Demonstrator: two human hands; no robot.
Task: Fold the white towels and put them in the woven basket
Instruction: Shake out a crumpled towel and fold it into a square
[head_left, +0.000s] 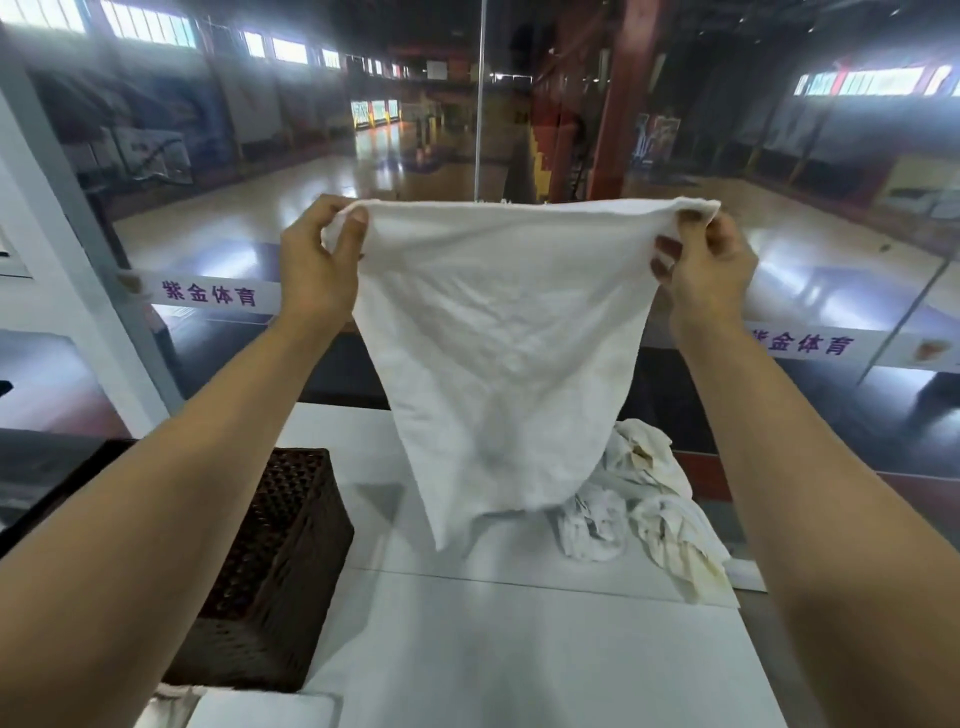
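Above the pale grey counter (519, 649) | left hand (317, 260) and right hand (706, 265) each keep a pinching grip on the top corners of the limp white cloth towel (498, 353) | tip: level the corners, lay flat before folding | dark brown woven basket (270, 561) at 8 o'clock.

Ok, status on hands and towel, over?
Left hand and right hand each pinch a top corner of the towel, held up and spread. Basket at left. Unfolded pile at right.
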